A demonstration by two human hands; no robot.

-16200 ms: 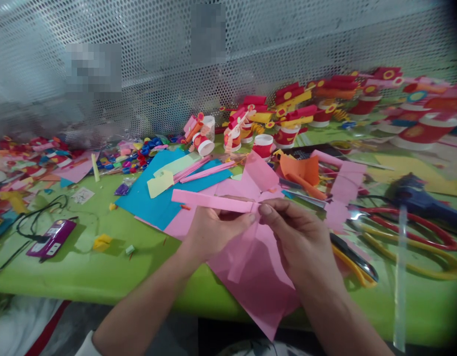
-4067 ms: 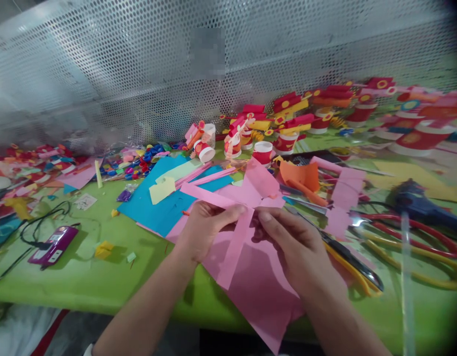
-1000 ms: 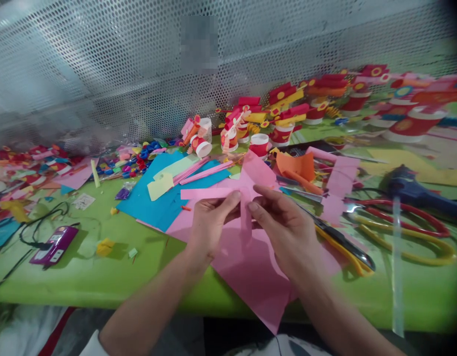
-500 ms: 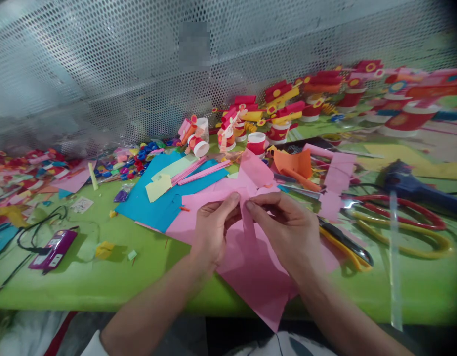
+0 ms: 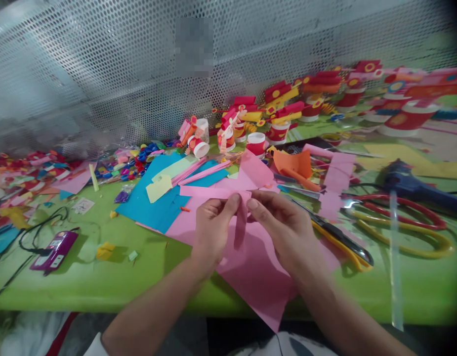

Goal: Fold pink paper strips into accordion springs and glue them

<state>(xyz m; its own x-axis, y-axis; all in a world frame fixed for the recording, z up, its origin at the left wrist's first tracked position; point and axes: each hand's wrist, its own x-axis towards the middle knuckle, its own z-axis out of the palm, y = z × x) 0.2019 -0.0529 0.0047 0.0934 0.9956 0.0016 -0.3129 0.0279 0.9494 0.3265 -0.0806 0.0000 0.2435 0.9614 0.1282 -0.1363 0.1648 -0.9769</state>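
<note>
Between my two hands is a narrow pink paper strip (image 5: pixel 241 227), bent at a corner so one end hangs down and the other points left. My left hand (image 5: pixel 215 225) pinches it at the bend between thumb and fingers. My right hand (image 5: pixel 282 222) is closed at the strip's right edge, thumb against the paper. Beneath both hands lies a large pink paper sheet (image 5: pixel 258 277), its corner reaching over the table's front edge. A blue sheet (image 5: pixel 150 207) lies left of it, with thin pink strips (image 5: pixel 202 173) on top.
Right of my hands lie a black-and-yellow cutting tool (image 5: pixel 343 242), red-and-yellow-handled scissors (image 5: pixel 409 212) and a dark blue glue gun (image 5: pixel 417 188). Decorated paper cups (image 5: pixel 256 143) stand at the back before a perforated metal panel (image 5: pixel 139 64). A purple power strip (image 5: pixel 54 251) sits at left.
The pink strip has turned; one arm now extends left above my left hand, and the hanging end has swung slightly left. My fingers have shifted slightly around the bend.
</note>
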